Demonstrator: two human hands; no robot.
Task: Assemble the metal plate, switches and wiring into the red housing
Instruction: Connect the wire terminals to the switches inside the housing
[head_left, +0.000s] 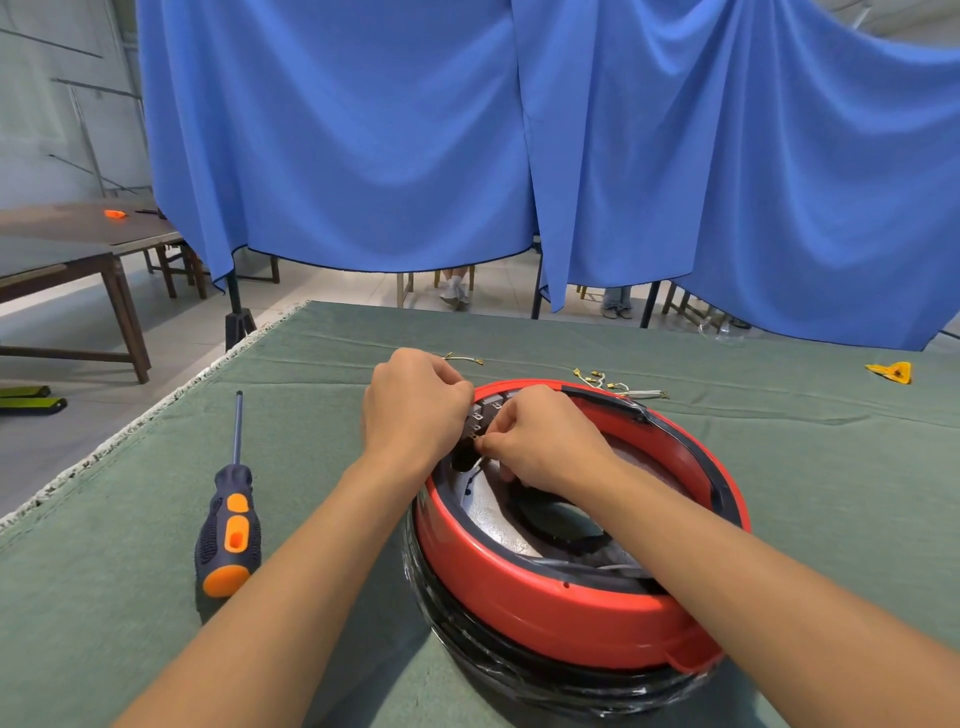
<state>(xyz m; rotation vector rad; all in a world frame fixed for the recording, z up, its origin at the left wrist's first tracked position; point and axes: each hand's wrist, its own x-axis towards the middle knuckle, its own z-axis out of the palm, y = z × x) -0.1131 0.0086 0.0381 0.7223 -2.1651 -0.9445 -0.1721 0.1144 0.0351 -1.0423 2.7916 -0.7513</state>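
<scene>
- The green cloth (322, 519) covers the worktable; its frayed white edge runs diagonally down the left side, with bare floor beyond it.
- A screwdriver (228, 525) with a navy-and-orange handle lies on the cloth left of the arms, shaft pointing away from the person, well apart from the housing; open cloth lies between it and the left forearm.
- The left hand (413, 405) sits at the far-left rim of the housing, fingers curled toward a block of metal terminals (480, 418); what exactly it grips is hidden by its own knuckles.
- The right hand (540, 436) is just beside it, knuckles nearly touching, thumb and forefinger pinching a thin wire (475, 461) over the terminals.
- The red housing (545, 603) is a round, shallow tub in the middle of the cloth, sitting on a black base; a silvery metal plate (493, 525) with a dark central opening shows inside, partly hidden by the right forearm.
- Behind the housing lie a short yellow wire (464, 358) and a cluster of loose wires with brass connectors (615, 387).
- Far right, near the cloth's back edge, lies a small yellow triangular piece (891, 372), with wide bare cloth around it.
</scene>
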